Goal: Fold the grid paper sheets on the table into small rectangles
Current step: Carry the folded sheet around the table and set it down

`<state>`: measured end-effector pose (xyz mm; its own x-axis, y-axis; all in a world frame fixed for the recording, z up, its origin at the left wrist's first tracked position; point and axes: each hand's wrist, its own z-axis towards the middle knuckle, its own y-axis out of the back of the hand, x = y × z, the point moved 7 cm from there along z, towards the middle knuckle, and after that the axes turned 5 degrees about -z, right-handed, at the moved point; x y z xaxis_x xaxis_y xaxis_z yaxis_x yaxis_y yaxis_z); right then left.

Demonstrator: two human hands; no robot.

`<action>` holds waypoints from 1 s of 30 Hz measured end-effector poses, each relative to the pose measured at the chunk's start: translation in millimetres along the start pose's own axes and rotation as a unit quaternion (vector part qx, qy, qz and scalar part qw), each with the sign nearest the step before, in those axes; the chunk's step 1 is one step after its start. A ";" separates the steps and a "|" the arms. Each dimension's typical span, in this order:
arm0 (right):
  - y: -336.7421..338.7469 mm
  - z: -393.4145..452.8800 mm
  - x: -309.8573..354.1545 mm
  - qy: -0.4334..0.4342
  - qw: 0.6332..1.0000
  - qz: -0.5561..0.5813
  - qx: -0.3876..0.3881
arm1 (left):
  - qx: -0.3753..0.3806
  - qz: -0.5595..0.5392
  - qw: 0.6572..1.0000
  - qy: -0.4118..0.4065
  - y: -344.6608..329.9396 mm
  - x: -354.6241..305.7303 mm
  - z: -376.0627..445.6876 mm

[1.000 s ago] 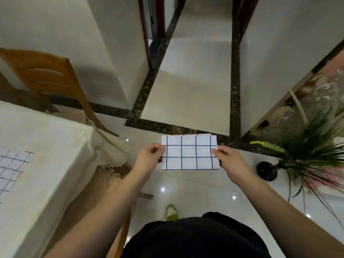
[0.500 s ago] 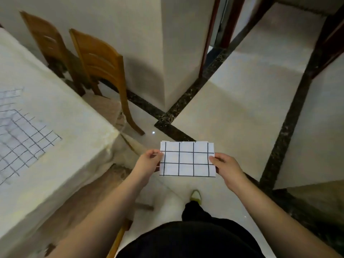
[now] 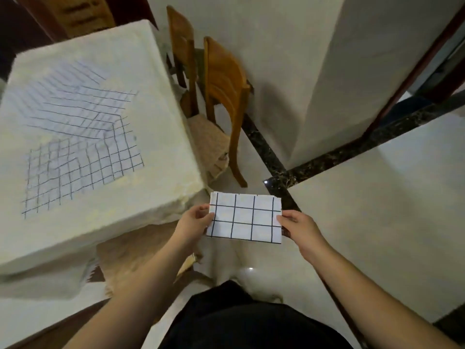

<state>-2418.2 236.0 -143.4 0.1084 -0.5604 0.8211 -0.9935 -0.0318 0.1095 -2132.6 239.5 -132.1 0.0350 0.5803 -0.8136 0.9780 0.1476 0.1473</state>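
Observation:
A folded grid paper rectangle (image 3: 245, 217), white with dark lines, is held in the air over the floor, just off the table's near right corner. My left hand (image 3: 195, 224) pinches its left edge and my right hand (image 3: 299, 226) pinches its right edge. On the table (image 3: 156, 127), covered in a cream cloth, lie unfolded grid paper sheets (image 3: 80, 137), overlapping and blurred, at the left of the view.
Two wooden chairs (image 3: 221, 96) stand by the table's right side, next to a white pillar (image 3: 327, 79). A cushioned seat (image 3: 141, 250) sits under the table corner near my left arm. Glossy tiled floor with dark bands spreads to the right.
The view has swung left, bringing the table and its sheets into view. Both hands keep the same hold on the folded rectangle.

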 end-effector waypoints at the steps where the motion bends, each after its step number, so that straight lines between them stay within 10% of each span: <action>1: -7.0 8.8 5.0 -0.001 1.000 -0.006 0.017 | -0.015 -0.006 1.000 -0.002 6.1 -1.0 1.6; 30: -268.0 182.1 122.2 0.002 0.941 -0.292 0.172 | -0.274 -0.027 0.960 0.058 210.7 13.6 132.8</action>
<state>-2145.1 25.3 -174.3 0.6383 -0.3614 0.6797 -0.7173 -0.5998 0.3546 -1898.7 172.1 -186.9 -0.0661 0.6401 -0.7654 0.7218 0.5603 0.4063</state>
